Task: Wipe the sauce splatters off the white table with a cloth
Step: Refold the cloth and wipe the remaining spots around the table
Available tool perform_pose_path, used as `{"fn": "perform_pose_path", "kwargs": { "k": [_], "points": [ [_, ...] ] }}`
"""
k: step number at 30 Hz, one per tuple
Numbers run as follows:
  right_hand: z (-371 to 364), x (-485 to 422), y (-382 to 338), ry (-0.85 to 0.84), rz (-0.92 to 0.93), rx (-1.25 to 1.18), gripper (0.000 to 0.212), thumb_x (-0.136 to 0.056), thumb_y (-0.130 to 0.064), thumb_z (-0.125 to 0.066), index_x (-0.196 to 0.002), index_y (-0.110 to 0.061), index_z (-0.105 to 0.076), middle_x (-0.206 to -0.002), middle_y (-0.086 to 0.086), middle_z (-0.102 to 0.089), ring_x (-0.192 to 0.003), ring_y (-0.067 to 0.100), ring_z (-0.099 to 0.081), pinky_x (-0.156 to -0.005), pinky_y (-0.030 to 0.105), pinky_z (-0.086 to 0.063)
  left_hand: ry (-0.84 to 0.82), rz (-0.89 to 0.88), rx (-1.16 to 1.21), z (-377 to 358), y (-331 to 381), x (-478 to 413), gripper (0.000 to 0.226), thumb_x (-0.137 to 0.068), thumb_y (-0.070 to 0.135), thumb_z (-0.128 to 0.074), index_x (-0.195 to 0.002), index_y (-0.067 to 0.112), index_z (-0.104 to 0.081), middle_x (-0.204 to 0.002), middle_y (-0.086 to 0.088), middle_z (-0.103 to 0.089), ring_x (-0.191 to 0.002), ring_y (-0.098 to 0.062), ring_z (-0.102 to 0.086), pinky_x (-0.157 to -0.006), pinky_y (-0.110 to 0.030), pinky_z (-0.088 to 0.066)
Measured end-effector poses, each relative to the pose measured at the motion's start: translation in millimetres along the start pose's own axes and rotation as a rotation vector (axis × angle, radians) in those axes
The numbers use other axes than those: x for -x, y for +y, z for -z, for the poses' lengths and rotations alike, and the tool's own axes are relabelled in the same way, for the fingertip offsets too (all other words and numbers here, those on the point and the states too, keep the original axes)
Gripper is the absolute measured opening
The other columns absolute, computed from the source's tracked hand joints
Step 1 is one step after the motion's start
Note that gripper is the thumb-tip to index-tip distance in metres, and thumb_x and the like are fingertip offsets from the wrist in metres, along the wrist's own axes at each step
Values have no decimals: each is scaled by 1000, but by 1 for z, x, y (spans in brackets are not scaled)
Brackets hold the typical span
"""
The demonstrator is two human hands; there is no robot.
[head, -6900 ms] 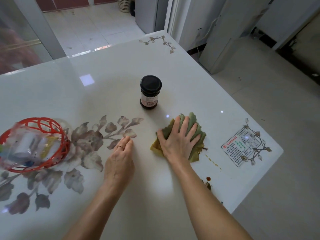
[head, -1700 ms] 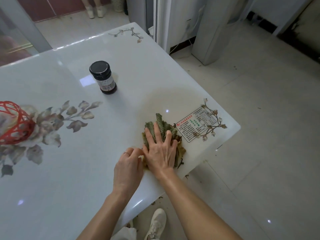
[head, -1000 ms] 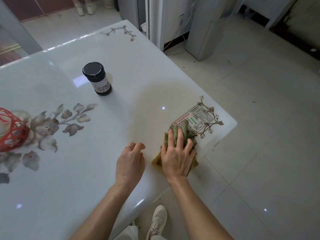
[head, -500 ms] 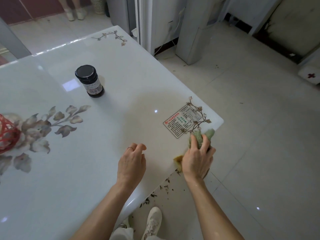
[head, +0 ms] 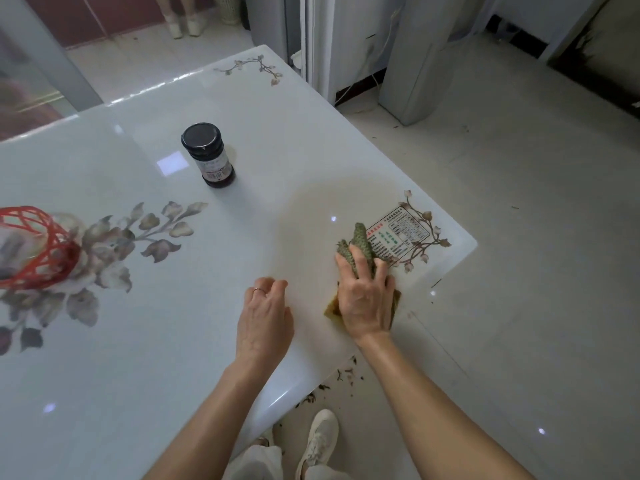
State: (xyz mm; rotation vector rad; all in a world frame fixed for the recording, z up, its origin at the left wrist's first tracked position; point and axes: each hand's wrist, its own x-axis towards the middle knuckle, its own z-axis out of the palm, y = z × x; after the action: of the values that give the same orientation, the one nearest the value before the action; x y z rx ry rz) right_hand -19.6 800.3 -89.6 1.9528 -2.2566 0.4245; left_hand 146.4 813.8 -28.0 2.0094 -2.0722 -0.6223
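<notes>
The white table has a printed flower pattern and a faint brownish smear near its right corner. A green and yellow cloth lies bunched on the table close to the near-right edge. My right hand lies on top of the cloth and grips it, with folds of cloth rising between the fingers. My left hand rests on the table just left of it, fingers loosely curled and holding nothing.
A dark sauce jar with a black lid stands at the back middle. A red wire basket sits at the left edge. A printed sticker marks the right corner. Dark crumbs lie on the floor below the edge, near my shoe.
My right hand carried the cloth past the table's near-right edge, then brought it back onto the table beside the sticker. Crumbs now lie on the floor. My left hand stayed put.
</notes>
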Motion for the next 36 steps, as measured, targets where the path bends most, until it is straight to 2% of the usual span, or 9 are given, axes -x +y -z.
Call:
{"fn": "perform_pose_path", "kwargs": {
  "k": [2, 6, 12, 16, 18, 23, 28, 32, 36],
  "points": [
    [0, 8, -7, -1, -3, 0, 47, -86, -10, -66, -131, -23, -65, -143, 1, -54, -108, 33, -47, -78, 44, -47, 6, 2, -1, -1, 2, 1, 40, -84, 5, -51, -124, 11, -49, -127, -7, -44, -110, -27, -43, -81, -32, -44],
    [-3, 10, 16, 20, 184, 16, 45, -87, -11, -69, -130, -24, -65, -140, 0, -57, -106, 34, -50, -78, 45, -49, -1, -20, -4, -5, 8, -2, 39, -85, 6, -51, -124, 10, -50, -126, -8, -45, -109, -27, -44, -81, -31, -44],
    [-2, -6, 22, 50, -107, 34, 49, -83, -12, -70, -131, -23, -65, -140, 0, -57, -108, 34, -47, -78, 44, -46, -6, -36, -20, -7, 6, -3, 40, -83, 4, -52, -123, 8, -51, -124, -9, -46, -106, -28, -46, -77, -31, -45],
    [-8, 3, 17, 36, 118, 27, 45, -87, -9, -64, -130, -21, -65, -140, 1, -57, -107, 35, -49, -75, 45, -50, -26, -71, -8, -12, 14, -6, 40, -83, 4, -51, -122, 8, -51, -123, -9, -46, -107, -28, -46, -75, -30, -45],
    [-8, -10, 38, 29, 153, 33, 44, -87, -13, -67, -130, -23, -65, -140, 0, -57, -106, 35, -50, -77, 47, -50, -23, -96, -2, -13, 19, -8, 40, -83, 3, -51, -122, 8, -51, -123, -9, -46, -106, -28, -47, -73, -29, -45],
    [-9, -34, 50, 55, -141, 58, 45, -88, -15, -66, -132, -21, -64, -142, 1, -56, -108, 36, -49, -84, 49, -47, -19, -100, -10, -13, 22, -16, 41, -83, 3, -50, -124, 8, -50, -127, -8, -44, -109, -28, -45, -74, -30, -46],
    [-7, -28, 55, 40, -51, 65, 44, -88, -19, -65, -132, -19, -63, -139, 3, -58, -106, 36, -51, -76, 48, -49, -61, -137, -14, -22, 35, -20, 43, -85, 5, -49, -127, 9, -48, -130, -9, -43, -109, -29, -44, -81, -31, -45],
    [-7, -49, 75, 38, -246, 63, 42, -90, -22, -66, -131, -20, -62, -138, 5, -57, -104, 34, -49, -74, 42, -45, -59, -157, -18, -23, 38, -22, 42, -83, 4, -50, -125, 8, -49, -130, -10, -44, -109, -30, -45, -82, -33, -46],
    [-8, -32, 58, 29, -366, 58, 44, -90, -23, -64, -134, -18, -60, -142, 7, -53, -109, 35, -47, -75, 42, -44, -37, -161, -14, -24, 35, -23, 39, -82, 2, -53, -120, 7, -53, -124, -12, -48, -102, -32, -49, -74, -34, -48]
  ]
}}
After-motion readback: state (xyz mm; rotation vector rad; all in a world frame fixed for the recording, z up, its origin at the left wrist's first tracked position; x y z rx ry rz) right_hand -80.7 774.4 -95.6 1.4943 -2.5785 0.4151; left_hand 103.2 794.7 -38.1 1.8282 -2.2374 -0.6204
